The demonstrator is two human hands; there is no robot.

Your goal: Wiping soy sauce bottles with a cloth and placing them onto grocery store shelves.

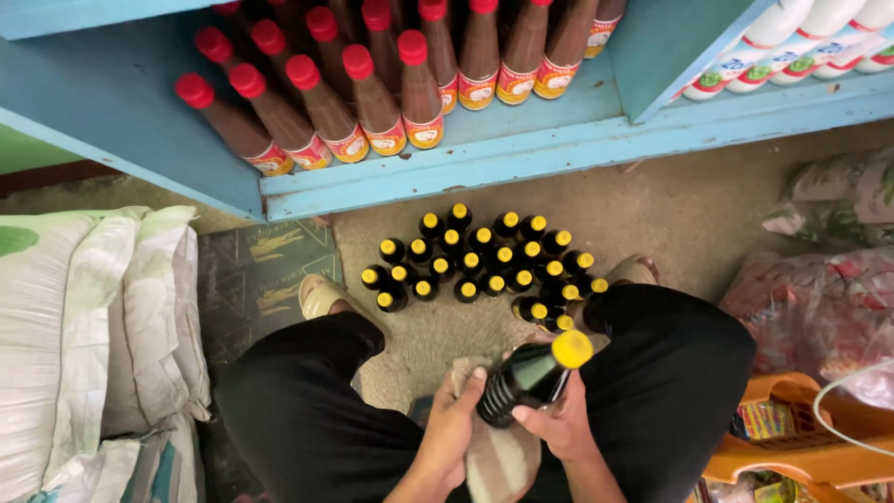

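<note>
Sacks: white woven sacks [84, 335] are stacked at the left edge of the frame, out of the working space.
Shelf: a blue shelf [521, 154] runs across the top; red-capped brown bottles [372, 84] stand on it in tight rows.
Floor group: yellow-capped dark bottles [484, 265] stand upright and bunched together on the floor [689, 205] at centre, just ahead of the person's knees and within easy reach.
Left hand: the left hand [454, 424], lower centre, has its grip closed around a grey cloth [494, 456], pressing it against the bottle's base.
Held bottle: one dark bottle [526, 380] lies tilted over the lap, yellow cap up and to the right, so its side meets the cloth.
Right hand: the right hand [559, 424] has its grip wrapped under the bottle's body, steadying it.
Right side: plastic-wrapped goods [819, 307] and an orange basket [819, 438] sit at lower right.
</note>
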